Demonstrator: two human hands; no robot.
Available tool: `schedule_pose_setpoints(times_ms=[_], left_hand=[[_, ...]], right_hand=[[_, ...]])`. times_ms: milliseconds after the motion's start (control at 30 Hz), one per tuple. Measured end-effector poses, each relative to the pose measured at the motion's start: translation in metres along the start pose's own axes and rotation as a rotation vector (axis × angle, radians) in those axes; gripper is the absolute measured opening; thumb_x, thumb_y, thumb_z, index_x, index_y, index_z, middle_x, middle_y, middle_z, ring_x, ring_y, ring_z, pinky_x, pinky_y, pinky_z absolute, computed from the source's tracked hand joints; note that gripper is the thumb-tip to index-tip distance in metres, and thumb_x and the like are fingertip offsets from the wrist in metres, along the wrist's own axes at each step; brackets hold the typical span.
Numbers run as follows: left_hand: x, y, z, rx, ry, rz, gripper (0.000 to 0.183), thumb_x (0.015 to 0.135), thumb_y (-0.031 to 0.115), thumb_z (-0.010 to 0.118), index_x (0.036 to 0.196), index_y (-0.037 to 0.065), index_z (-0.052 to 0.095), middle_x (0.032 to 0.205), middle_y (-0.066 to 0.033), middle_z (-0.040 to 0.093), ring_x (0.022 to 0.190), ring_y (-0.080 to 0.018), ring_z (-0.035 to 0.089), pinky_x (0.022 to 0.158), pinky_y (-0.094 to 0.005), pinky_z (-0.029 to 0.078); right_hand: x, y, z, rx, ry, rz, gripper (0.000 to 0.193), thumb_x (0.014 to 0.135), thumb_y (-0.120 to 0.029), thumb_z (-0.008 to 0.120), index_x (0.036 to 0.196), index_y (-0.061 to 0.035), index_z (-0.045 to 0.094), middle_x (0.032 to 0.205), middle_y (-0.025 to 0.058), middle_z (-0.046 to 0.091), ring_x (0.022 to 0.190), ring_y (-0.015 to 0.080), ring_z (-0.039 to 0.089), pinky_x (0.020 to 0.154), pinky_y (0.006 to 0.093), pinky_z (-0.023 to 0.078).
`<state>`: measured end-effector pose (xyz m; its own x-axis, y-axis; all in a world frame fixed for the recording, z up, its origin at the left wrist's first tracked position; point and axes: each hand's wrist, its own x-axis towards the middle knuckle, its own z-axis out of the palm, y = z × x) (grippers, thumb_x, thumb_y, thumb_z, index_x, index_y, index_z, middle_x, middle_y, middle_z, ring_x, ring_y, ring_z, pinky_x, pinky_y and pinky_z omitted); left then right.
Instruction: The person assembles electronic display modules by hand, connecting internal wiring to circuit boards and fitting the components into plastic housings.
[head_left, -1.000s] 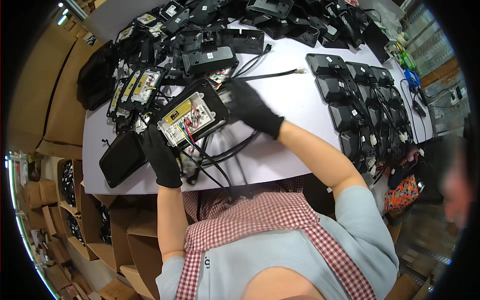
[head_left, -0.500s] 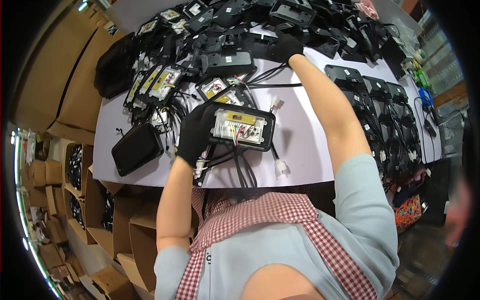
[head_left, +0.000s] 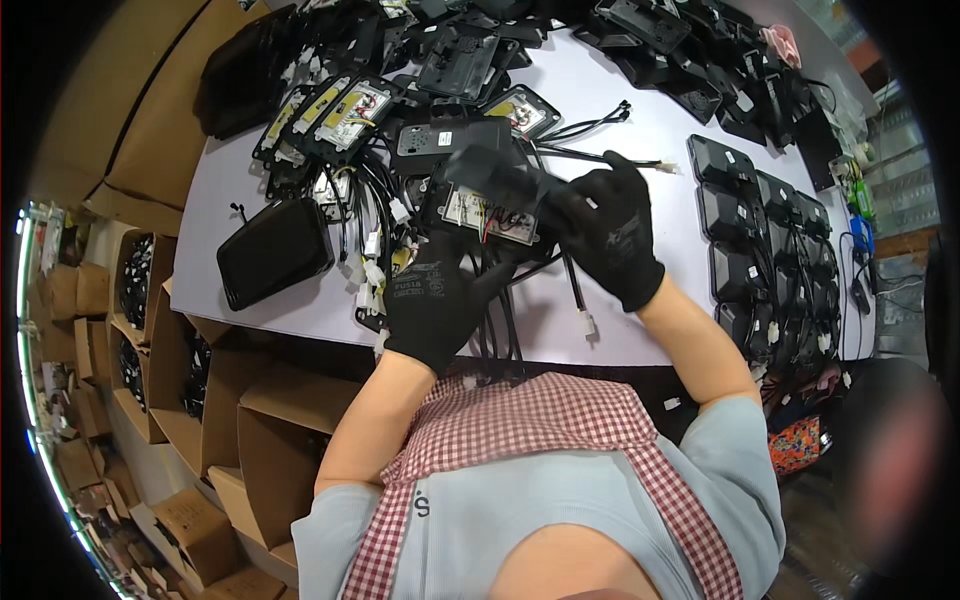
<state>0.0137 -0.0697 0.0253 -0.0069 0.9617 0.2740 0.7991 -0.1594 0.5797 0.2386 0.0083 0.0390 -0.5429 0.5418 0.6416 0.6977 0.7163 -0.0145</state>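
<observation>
Both hands wear black gloves. My left hand [head_left: 437,305] grips from below an open black device housing [head_left: 487,215] whose circuit board and wires show; black cables with white plugs hang from it over the table's near edge. My right hand [head_left: 611,230] holds a black cover plate [head_left: 488,173] and sets it over the top of that housing. Both are held just above the white table [head_left: 640,135].
A black flat unit [head_left: 275,250] lies at the left of the table. Open housings [head_left: 340,105] crowd the back left, closed black units [head_left: 745,205] line the right side. Cardboard boxes [head_left: 225,400] stand on the floor at the left.
My right hand came back from the far pile with a black cover and brought it onto the housing. My left hand kept the housing and shifted it slightly right.
</observation>
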Motion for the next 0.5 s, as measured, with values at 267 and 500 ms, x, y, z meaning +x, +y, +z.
schedule_pose_setpoints(times_ms=[267,500], left_hand=[[0.003,-0.001,0.005,0.333,0.088,0.285,0.028,0.087,0.033,0.071,0.091,0.007,0.063,0.073,-0.0117,0.067,0.066,-0.0299,0.067,0.056,-0.0410,0.051],[-0.001,-0.015,0.009,0.154,-0.042,0.115,0.019,0.089,0.025,0.066,0.096,0.007,0.063,0.078,-0.0134,0.067,0.071,-0.0331,0.067,0.060,-0.0423,0.051]], right_hand=[[0.001,-0.001,0.015,0.518,-0.301,0.180,0.086,0.066,-0.042,0.087,0.139,-0.0141,0.050,0.146,0.0185,0.042,0.134,0.0413,0.042,0.111,0.0505,0.037],[0.017,-0.005,0.024,0.520,-0.308,0.128,0.064,0.077,-0.031,0.080,0.133,-0.0093,0.056,0.117,0.0199,0.063,0.097,0.0337,0.066,0.081,0.0413,0.054]])
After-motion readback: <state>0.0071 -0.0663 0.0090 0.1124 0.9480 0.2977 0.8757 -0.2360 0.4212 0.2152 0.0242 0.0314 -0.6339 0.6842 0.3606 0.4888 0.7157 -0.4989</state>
